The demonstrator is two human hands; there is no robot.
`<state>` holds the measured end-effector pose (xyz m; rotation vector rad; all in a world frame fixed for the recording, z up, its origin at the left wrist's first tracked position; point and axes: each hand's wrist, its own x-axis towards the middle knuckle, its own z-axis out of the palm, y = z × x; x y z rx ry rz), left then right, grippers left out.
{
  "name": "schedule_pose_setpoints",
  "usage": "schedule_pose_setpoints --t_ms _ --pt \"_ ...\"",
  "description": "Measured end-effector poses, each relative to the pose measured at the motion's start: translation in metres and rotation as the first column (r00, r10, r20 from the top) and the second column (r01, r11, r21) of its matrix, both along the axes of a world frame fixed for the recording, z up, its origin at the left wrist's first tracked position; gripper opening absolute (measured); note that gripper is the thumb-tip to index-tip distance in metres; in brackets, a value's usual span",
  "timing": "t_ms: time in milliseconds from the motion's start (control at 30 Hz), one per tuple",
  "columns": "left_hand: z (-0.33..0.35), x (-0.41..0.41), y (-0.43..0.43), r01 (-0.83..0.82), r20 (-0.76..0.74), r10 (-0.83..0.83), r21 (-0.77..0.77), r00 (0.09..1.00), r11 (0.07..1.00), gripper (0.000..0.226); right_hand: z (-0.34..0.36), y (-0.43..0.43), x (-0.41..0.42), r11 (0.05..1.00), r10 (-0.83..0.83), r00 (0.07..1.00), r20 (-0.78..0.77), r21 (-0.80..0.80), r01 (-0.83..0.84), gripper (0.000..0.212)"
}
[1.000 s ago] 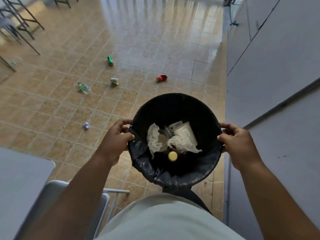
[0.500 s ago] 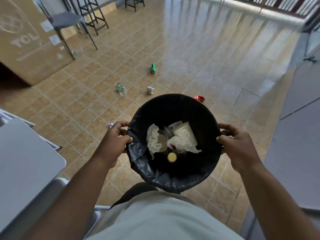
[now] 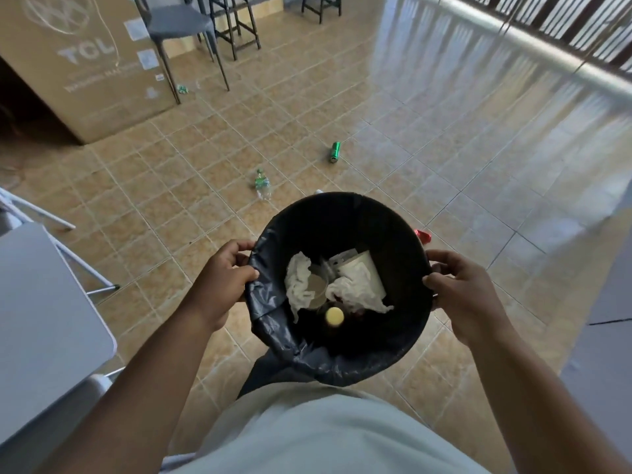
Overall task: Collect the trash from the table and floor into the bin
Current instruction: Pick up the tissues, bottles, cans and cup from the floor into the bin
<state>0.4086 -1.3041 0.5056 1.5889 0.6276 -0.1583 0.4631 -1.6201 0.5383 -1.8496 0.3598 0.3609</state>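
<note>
Partway: both hands, left hand [image 3: 224,280] and right hand [image 3: 460,295], grip the bin [image 3: 342,213] rim, tissues [image 3: 301,285] already inside; green can [image 3: 335,152], plastic bottle [image 3: 262,183], red wrapper [image 3: 423,236] remain on floor [image 3: 444,148].

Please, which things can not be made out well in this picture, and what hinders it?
Red litter, head view: mostly hidden behind the bin.
White scrap at the far rim, head view: only a sliver shows.
Green litter by the chair legs: too small to name.
Bin bottom: dark, covered by crumpled paper.
</note>
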Motion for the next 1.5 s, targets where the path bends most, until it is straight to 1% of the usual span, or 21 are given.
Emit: schedule_pose_setpoints --t_ms 200,300,400,533,733,900,1033,1133,1233,1333,1400,1500 --pt "-0.005 0.089 0.045 -0.036 -0.010 0.036 -0.012 0.999 0.999 0.045 0.001 0.047 0.092 0.999 0.014 0.999 -0.041 -0.051 -0.016 0.041" --pt "-0.003 0.133 0.071 -0.024 -0.008 0.024 -0.005 1.000 1.000 0.045 0.006 0.073 0.140 0.997 0.020 0.999 -0.033 -0.076 -0.022 0.041" --pt "0.002 0.168 0.095 -0.034 0.002 0.034 0.028 0.999 0.999 0.044 0.009 0.102 0.182 0.998 0.037 0.999 -0.002 -0.060 -0.037 0.041" --pt "0.003 0.198 0.123 -0.100 0.008 0.100 0.042 0.995 0.994 0.044 0.006 0.134 0.230 0.996 0.082 0.997 -0.014 -0.039 -0.082 0.043" --pt "-0.015 0.236 0.148 -0.253 -0.019 0.255 0.052 0.967 0.966 0.044 -0.014 0.176 0.319 0.968 0.241 0.970 -0.042 -0.058 -0.243 0.044" --pt "-0.033 0.256 0.152 -0.416 -0.098 0.422 0.075 0.901 0.906 0.050 -0.041 0.212 0.394 0.905 0.417 0.906 -0.065 -0.060 -0.421 0.049" --pt "-0.040 0.272 0.144 -0.546 -0.158 0.557 0.109 0.815 0.831 0.053 -0.059 0.237 0.454 0.819 0.565 0.820 -0.097 -0.059 -0.571 0.049" --pt "-0.049 0.287 0.143 -0.616 -0.184 0.630 0.135 0.754 0.776 0.055 -0.074 0.261 0.490 0.758 0.640 0.760 -0.111 -0.072 -0.648 0.048" --pt "-0.063 0.299 0.143 -0.680 -0.202 0.695 0.150 0.690 0.718 0.054 -0.088 0.284 0.512 0.707 0.693 0.708 -0.137 -0.068 -0.704 0.047" --pt "-0.084 0.304 0.146 -0.726 -0.230 0.736 0.143 0.637 0.673 0.052 -0.109 0.303 0.524 0.677 0.715 0.682 -0.158 -0.089 -0.730 0.048" --pt "-0.106 0.304 0.152 -0.731 -0.260 0.733 0.124 0.629 0.671 0.051 -0.129 0.315 0.528 0.665 0.721 0.670 -0.179 -0.096 -0.741 0.048" --pt "-0.152 0.303 0.172 -0.729 -0.305 0.718 0.101 0.625 0.677 0.052 -0.173 0.332 0.533 0.676 0.702 0.681 -0.210 -0.106 -0.729 0.046"
